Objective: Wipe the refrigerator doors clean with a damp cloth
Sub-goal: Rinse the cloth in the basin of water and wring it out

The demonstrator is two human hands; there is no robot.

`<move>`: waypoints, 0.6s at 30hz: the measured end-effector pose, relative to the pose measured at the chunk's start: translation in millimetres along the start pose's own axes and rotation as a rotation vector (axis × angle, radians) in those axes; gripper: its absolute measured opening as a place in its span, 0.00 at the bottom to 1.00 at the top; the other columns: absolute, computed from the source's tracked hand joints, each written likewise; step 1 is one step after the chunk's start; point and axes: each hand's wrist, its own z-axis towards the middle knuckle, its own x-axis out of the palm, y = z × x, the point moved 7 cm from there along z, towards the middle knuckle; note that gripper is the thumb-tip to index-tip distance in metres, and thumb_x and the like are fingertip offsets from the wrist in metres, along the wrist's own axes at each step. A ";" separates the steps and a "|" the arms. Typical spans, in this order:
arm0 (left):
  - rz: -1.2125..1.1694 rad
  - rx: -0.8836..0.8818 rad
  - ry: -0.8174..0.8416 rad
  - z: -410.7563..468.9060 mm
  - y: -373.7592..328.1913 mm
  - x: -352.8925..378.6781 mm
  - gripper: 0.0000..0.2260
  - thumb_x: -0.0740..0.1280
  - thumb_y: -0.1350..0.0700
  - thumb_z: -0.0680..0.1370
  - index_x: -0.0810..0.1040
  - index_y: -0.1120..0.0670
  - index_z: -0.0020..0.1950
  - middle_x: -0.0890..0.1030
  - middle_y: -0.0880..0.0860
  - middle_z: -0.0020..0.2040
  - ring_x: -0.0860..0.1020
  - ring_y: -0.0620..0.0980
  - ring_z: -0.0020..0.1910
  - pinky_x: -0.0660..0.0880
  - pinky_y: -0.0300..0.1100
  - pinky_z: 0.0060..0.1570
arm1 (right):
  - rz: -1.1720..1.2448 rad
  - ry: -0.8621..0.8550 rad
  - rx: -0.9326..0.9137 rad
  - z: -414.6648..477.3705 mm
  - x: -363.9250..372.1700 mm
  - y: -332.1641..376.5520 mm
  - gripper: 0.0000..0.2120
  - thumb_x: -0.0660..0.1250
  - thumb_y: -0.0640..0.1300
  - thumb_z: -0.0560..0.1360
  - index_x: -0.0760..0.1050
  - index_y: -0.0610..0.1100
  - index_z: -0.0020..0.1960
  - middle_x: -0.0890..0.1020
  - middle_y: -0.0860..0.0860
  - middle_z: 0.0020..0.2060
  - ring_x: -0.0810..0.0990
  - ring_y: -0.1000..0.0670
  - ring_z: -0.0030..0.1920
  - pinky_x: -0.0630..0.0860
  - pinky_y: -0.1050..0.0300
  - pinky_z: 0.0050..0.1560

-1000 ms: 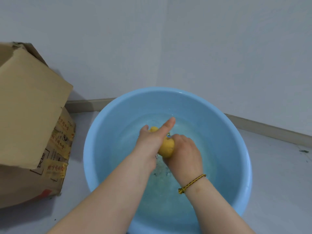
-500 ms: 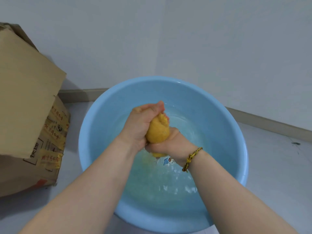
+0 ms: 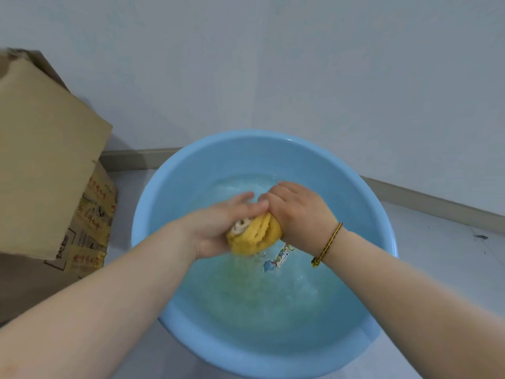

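Note:
A bunched yellow cloth [image 3: 255,237] with a pale patch on it is held above the water in a light blue plastic basin [image 3: 169,184] on the floor. My left hand [image 3: 218,225] grips the cloth's left end. My right hand [image 3: 297,214], with a braided band on its wrist, grips the right end with fingers curled over the top. The two hands touch each other over the cloth. The water under them is rippled. No refrigerator is in view.
A large cardboard box [image 3: 46,160] with yellow printed labels stands on the floor just left of the basin. White walls meet in a corner behind the basin, with a skirting board [image 3: 426,203] along the floor. Grey floor lies to the right.
Both hands have turned around the cloth: the right hand now lies over its top right, the left hand under its left end. The cloth has twisted and shows more.

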 end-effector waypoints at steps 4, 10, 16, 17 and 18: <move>0.405 -0.319 0.202 -17.7 27.8 22.7 0.16 0.75 0.50 0.63 0.75 0.54 0.45 0.80 0.50 0.37 0.80 0.45 0.32 0.77 0.39 0.28 | -0.164 -0.088 -0.306 0.8 -7.1 14.4 0.11 0.46 0.35 0.78 0.66 0.43 0.44 0.81 0.49 0.32 0.82 0.49 0.35 0.78 0.55 0.49; 1.331 -0.218 -0.279 15.1 -6.1 9.7 0.12 0.64 0.58 0.72 0.65 0.54 0.31 0.67 0.51 0.29 0.65 0.47 0.26 0.63 0.34 0.26 | -0.296 0.217 -0.206 3.2 23.0 1.2 0.11 0.60 0.39 0.62 0.76 0.43 0.42 0.81 0.51 0.31 0.76 0.51 0.24 0.64 0.66 0.22; 1.459 -0.121 -0.651 20.5 -2.4 -0.3 0.11 0.65 0.56 0.72 0.71 0.53 0.53 0.78 0.50 0.49 0.77 0.51 0.47 0.68 0.39 0.40 | -0.173 0.706 0.220 -4.4 52.2 -14.1 0.14 0.56 0.32 0.75 0.66 0.39 0.60 0.76 0.45 0.51 0.77 0.43 0.53 0.65 0.56 0.41; 1.510 -0.082 -0.672 22.1 -2.7 -1.0 0.13 0.64 0.56 0.72 0.70 0.54 0.56 0.79 0.51 0.51 0.77 0.52 0.50 0.68 0.39 0.41 | -0.150 0.709 0.262 -5.1 54.4 -14.5 0.13 0.57 0.33 0.75 0.66 0.39 0.59 0.76 0.46 0.46 0.77 0.43 0.53 0.65 0.56 0.41; 1.577 -0.043 -0.682 22.4 -3.6 -0.4 0.13 0.63 0.57 0.73 0.70 0.54 0.57 0.79 0.52 0.52 0.78 0.53 0.52 0.67 0.40 0.41 | -0.127 0.726 0.305 -6.8 56.5 -15.5 0.13 0.58 0.35 0.74 0.67 0.39 0.58 0.75 0.48 0.42 0.77 0.43 0.51 0.65 0.56 0.40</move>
